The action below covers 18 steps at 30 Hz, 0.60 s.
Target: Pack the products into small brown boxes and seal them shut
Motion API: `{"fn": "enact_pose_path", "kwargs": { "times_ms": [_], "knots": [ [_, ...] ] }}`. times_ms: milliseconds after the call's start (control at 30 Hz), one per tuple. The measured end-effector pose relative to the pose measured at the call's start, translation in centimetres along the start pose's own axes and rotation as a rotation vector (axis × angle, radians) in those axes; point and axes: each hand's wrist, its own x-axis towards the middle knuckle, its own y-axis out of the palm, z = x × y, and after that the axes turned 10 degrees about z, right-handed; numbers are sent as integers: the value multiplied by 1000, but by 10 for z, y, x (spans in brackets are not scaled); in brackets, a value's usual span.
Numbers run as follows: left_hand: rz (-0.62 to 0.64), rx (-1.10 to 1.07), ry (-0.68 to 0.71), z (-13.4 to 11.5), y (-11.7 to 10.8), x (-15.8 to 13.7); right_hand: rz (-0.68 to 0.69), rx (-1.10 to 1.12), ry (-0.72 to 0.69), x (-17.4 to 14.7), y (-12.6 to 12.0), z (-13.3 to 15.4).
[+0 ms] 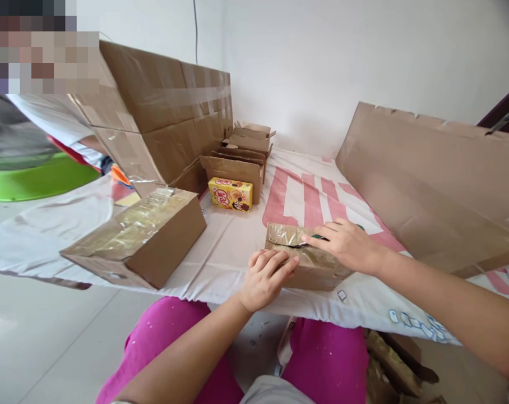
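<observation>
A small taped cardboard box lies at the table's front edge between my hands. My left hand grips its near left side, fingers bent over the taped top. Above the box's right part, my right hand is closed around a green-handled blade. The metal tip meets the tape seam on top; most of the handle is hidden by my fingers, so its exact kind is unclear. Further left, a yellow snack box stands upright against opened cardboard boxes.
Another taped box sits at the left. Large stacked cartons rise behind it, beside a partly visible person. A big cardboard panel leans at the right. Cardboard scraps lie on the floor below.
</observation>
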Motion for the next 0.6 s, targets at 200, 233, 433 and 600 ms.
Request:
{"fn": "enact_pose_path", "kwargs": {
  "times_ms": [200, 233, 433, 600],
  "knots": [
    [15, -35, 18, -2, 0, 2, 84, -14, 111, -70, 2, -9],
    [17, -32, 13, -2, 1, 3, 93, -10, 142, -82, 3, -11],
    [4, -44, 6, -4, 0, 6, 70, 97, 377, -145, 11, -14],
    [-52, -126, -72, -4, 1, 1, -33, 354, 892, -166, 61, 8]
  ]
}}
